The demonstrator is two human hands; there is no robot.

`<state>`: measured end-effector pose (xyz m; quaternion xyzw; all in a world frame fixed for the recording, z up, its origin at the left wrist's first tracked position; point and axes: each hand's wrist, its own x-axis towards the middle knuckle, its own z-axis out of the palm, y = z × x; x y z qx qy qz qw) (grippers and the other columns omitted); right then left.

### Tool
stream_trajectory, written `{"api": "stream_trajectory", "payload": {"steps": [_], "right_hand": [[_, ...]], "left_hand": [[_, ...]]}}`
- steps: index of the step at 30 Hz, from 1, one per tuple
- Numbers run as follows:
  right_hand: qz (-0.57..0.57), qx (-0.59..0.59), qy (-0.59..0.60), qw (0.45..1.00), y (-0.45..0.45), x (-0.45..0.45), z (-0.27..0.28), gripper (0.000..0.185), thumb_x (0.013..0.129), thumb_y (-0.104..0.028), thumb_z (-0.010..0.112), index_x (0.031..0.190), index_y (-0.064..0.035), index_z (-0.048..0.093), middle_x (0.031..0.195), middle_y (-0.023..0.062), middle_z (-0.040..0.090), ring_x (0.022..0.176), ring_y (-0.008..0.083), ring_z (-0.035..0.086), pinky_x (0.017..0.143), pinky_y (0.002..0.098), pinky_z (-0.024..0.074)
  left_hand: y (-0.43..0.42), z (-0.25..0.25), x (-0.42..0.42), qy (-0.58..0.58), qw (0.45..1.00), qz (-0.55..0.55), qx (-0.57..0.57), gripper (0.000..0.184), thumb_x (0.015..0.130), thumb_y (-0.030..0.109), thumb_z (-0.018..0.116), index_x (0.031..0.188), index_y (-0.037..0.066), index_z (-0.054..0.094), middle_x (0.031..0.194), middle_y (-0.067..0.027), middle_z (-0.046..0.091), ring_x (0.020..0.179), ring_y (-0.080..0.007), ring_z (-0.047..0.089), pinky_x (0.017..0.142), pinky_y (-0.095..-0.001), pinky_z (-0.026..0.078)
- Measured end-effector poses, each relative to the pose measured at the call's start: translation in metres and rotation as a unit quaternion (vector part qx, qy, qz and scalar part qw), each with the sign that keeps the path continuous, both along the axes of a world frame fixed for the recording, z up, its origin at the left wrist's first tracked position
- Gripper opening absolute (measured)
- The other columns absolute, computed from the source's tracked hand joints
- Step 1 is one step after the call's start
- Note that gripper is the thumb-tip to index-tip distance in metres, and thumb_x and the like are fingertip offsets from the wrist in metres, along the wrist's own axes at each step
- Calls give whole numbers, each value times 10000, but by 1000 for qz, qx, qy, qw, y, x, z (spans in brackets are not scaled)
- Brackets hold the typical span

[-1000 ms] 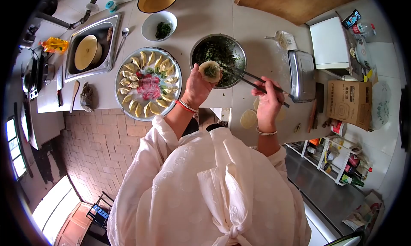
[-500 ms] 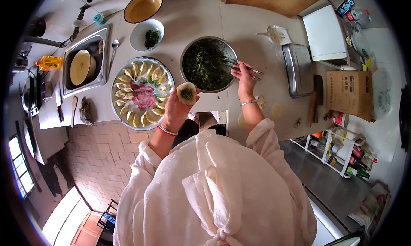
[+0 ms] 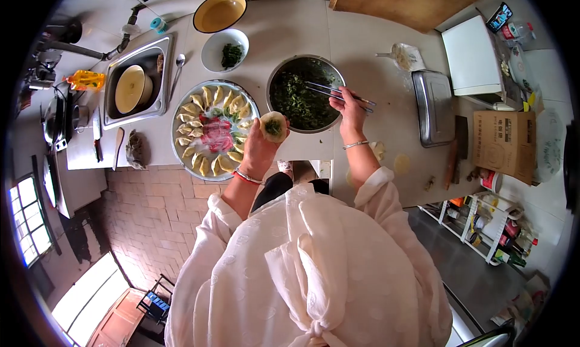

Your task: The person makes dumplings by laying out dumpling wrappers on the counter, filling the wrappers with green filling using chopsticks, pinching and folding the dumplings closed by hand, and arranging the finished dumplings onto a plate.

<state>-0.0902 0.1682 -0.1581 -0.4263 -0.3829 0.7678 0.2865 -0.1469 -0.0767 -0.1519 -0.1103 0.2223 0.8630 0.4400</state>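
Observation:
Cupped in my left hand point(image 3: 258, 152) is a round dumpling wrapper point(image 3: 273, 127) with a small heap of green filling at its middle. My right hand point(image 3: 348, 114) grips a pair of chopsticks point(image 3: 356, 99), whose tips are over the chopped greens in a steel mixing bowl point(image 3: 336, 121). Left of the bowl, a large round tray point(image 3: 179, 118) with a red floral centre carries folded dumplings point(image 3: 199, 159) around its rim. My left hand is beside the tray's right edge.
A white bowl point(image 3: 208, 58) of greens and a yellow enamel basin point(image 3: 217, 11) stand at the back. A sink point(image 3: 158, 105) is on the left. A lidded metal box point(image 3: 432, 108), cleaver point(image 3: 461, 135) and carton point(image 3: 504, 144) lie right; loose wrappers point(image 3: 402, 164) rest near my right forearm.
The whole view has shifted slightly, so the counter appears further right. The chopstick tips have moved left and up over the greens in the bowl. My left hand still holds the filled wrapper.

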Motion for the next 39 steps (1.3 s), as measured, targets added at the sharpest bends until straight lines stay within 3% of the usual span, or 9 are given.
{"api": "stream_trajectory", "payload": {"steps": [4,14,17,25,32,35,39], "right_hand": [[2,1,7,1000,-7,-11,0,121,898,-123,666,933,-8,680,816,144,707,627,196,688,584,296,591],[12,-81,45,996,7,2,-12,162,933,-142,617,1007,-6,664,910,155,703,727,203,683,683,296,588],[-8,-94,69,993,8,12,-5,142,914,-129,636,976,-10,683,879,154,703,689,197,678,665,298,589],[-15,-28,64,997,19,49,22,189,931,-146,628,1029,12,659,881,156,695,682,201,665,674,303,580],[-18,-16,103,994,16,73,50,206,940,-133,615,1060,31,646,912,175,696,692,205,654,701,312,568],[0,26,114,993,6,81,70,200,947,-128,607,1068,28,644,921,176,701,708,202,662,704,315,563],[35,168,86,981,-29,79,100,217,982,-115,546,1104,46,623,987,177,699,740,190,676,718,315,557]], "left_hand": [[8,-8,-7,25,999,-6,-19,506,1029,428,399,1280,1,506,1225,-184,598,1140,-298,586,991,-419,472],[7,3,-16,12,1000,-18,12,509,1026,435,403,1312,25,496,1242,-152,591,1167,-305,569,1029,-413,440],[16,16,-22,31,999,-4,-11,512,1029,430,400,1330,25,484,1252,-146,580,1179,-308,561,1035,-411,435],[52,18,-36,44,998,-2,48,542,1026,421,397,1305,-34,486,1286,-205,557,1204,-350,550,1054,-425,445],[66,23,-31,42,998,-19,46,571,999,481,439,1296,-3,500,1251,-176,583,1189,-334,565,1007,-417,468],[72,13,-33,22,996,-30,86,569,1021,449,386,1320,-27,478,1284,-204,566,1227,-340,539,1045,-426,449],[82,17,-27,35,997,-27,63,587,1018,474,383,1320,-20,480,1294,-192,565,1229,-335,539,1038,-422,450]]}}
